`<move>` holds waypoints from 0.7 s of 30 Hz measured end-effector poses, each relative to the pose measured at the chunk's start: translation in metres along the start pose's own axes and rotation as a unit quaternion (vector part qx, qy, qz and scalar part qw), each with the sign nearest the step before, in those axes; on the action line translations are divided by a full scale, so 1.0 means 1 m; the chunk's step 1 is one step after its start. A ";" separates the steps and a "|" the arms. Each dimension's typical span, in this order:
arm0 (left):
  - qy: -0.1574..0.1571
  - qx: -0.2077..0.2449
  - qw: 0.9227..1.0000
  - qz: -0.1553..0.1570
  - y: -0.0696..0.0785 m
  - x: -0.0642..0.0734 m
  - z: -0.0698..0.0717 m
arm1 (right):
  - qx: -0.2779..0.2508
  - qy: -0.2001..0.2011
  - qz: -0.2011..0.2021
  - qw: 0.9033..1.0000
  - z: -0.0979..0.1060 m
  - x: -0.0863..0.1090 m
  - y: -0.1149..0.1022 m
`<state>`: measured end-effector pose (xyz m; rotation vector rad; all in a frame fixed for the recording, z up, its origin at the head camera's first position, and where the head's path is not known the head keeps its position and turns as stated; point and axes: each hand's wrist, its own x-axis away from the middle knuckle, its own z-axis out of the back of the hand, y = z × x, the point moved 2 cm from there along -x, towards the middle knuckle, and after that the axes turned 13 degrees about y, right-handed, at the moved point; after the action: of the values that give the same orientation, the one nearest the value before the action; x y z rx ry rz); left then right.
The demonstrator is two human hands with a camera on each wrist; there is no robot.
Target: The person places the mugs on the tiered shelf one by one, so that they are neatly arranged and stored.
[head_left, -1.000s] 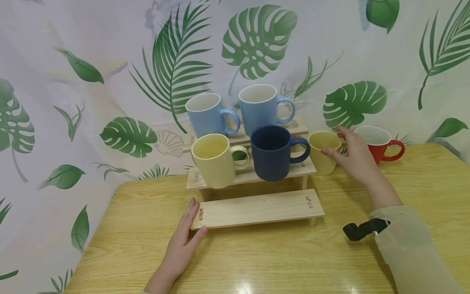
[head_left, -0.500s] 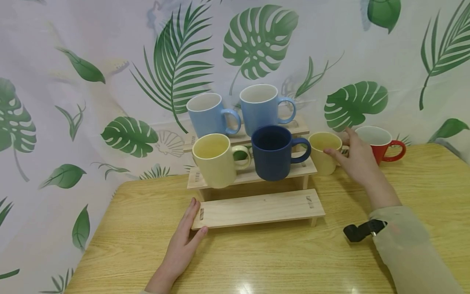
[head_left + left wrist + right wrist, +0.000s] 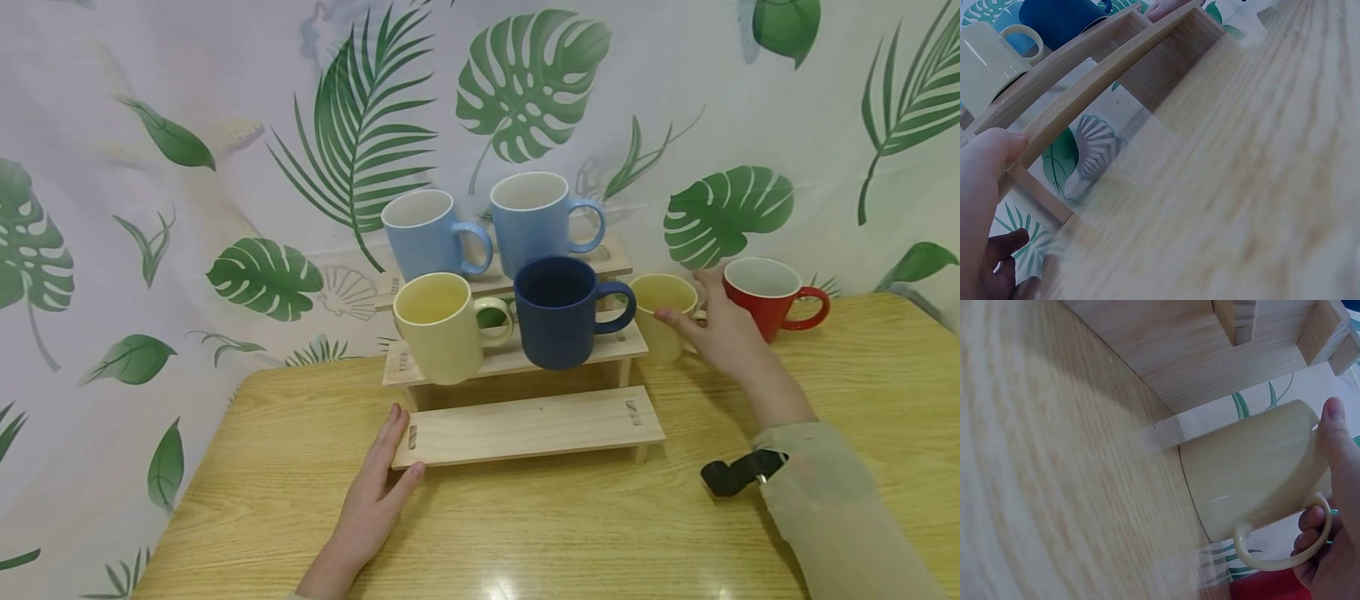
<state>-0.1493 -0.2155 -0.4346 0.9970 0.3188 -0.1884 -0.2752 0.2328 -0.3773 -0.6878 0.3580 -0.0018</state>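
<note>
My right hand (image 3: 727, 333) holds a yellow mug (image 3: 1254, 469) at the right of the wooden step rack (image 3: 525, 425). Its thumb lies at the mug's rim and its fingers are curled by the handle (image 3: 1285, 562). The mug is upright, its base at the tabletop. Close behind that hand stands a red mug (image 3: 772, 308), white inside. My left hand (image 3: 367, 500) rests against the left end of the rack's lowest step, fingers extended along the side and thumb (image 3: 1004, 144) at the front edge.
On the middle step stand another yellow mug (image 3: 442, 333) and a dark blue mug (image 3: 558, 321). Two light blue mugs (image 3: 427, 242) are on the top step. Behind the wooden table (image 3: 525, 533) hangs a leaf-printed cloth (image 3: 247, 83).
My right hand has closed its grip on the yellow mug, which has shifted slightly toward me. More of the red mug shows behind it. The left hand has stayed in place.
</note>
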 end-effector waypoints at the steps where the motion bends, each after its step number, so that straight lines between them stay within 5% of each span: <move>1: 0.000 0.001 1.000 0.000 0.000 0.000 0.000 | -0.005 0.000 0.000 1.000 0.000 0.001 0.000; 21: 0.002 -0.001 1.000 -0.001 -0.001 0.000 0.000 | -0.081 0.055 -0.042 0.994 -0.010 0.005 0.012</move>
<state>-0.1492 -0.2156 -0.4353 0.9961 0.3237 -0.1873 -0.2751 0.2351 -0.3938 -0.8644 0.4374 -0.0927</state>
